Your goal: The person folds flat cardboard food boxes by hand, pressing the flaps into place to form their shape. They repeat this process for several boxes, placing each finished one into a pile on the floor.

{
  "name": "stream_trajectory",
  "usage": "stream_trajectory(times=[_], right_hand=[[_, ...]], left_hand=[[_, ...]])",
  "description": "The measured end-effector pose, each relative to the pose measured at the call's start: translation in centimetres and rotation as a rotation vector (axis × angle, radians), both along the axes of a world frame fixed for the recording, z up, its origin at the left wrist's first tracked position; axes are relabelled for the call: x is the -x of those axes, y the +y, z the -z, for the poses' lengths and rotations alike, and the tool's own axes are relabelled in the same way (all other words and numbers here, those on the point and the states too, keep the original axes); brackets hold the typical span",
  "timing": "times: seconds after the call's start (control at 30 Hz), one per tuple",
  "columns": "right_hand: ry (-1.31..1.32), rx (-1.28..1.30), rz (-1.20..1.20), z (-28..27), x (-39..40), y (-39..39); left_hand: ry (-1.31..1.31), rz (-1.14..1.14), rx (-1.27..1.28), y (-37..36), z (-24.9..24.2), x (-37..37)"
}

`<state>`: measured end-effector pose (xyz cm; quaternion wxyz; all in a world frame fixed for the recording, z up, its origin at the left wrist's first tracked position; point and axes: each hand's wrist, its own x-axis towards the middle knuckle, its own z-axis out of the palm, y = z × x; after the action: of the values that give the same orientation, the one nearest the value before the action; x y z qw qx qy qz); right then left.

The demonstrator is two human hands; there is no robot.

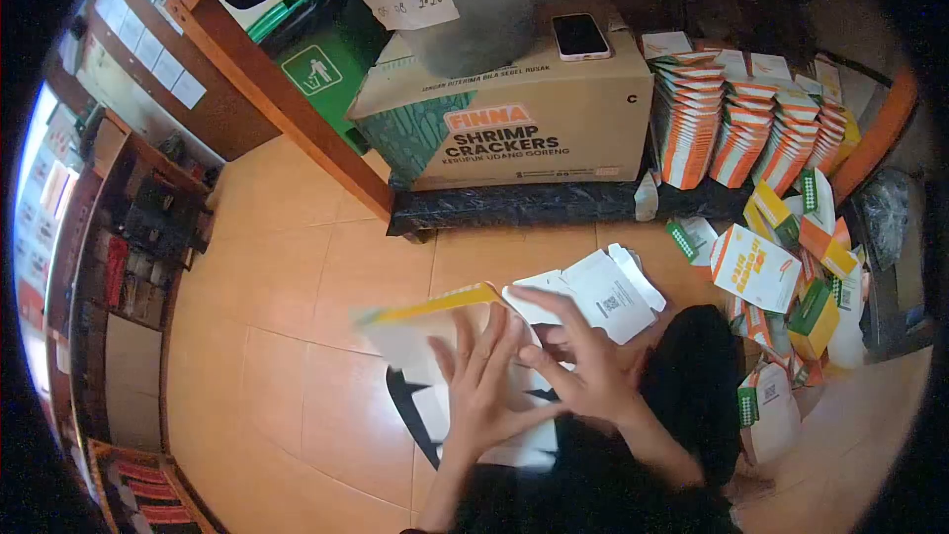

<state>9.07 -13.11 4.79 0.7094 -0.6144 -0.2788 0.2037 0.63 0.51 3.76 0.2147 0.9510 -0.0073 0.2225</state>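
Observation:
Low over my lap, my left hand (478,376) presses against a thin cardboard carton (405,341) with a white inside and a yellow edge, its fingers laid along the panel. The carton's far left end is smeared by motion. My right hand (588,371) grips the right end of that carton, its index finger stretched along the top and its thumb bent inward. Beyond my right hand, a flat white carton blank (598,292) with a printed code lies on the floor. White flaps show beneath my hands, partly covered by them.
A large shrimp crackers box (524,133) sits on a low black-wrapped platform, with a phone (581,37) on top. Stacks of folded cartons (692,119) stand to its right. Loose printed cartons (756,267) are heaped at the right. An orange wooden post (297,89) rises left.

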Motion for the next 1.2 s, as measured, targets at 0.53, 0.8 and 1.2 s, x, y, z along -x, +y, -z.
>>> stream_trajectory(times=[0.53, 0.8, 1.2], right_hand=[[-0.592, -0.011, 0.197, 2.9, 0.3, 1.4], [-0.546, 0.094, 0.343, 4.1, 1.2, 2.0], [-0.775, 0.150, 0.168, 3.8, 1.4, 1.9]], left_hand=[[-0.290, -0.364, 1.516, -0.2, 4.8, 0.9], [-0.056, -0.249, 1.484, -0.6, 4.3, 1.7], [-0.158, -0.346, 1.461, -0.5, 4.8, 1.8]])
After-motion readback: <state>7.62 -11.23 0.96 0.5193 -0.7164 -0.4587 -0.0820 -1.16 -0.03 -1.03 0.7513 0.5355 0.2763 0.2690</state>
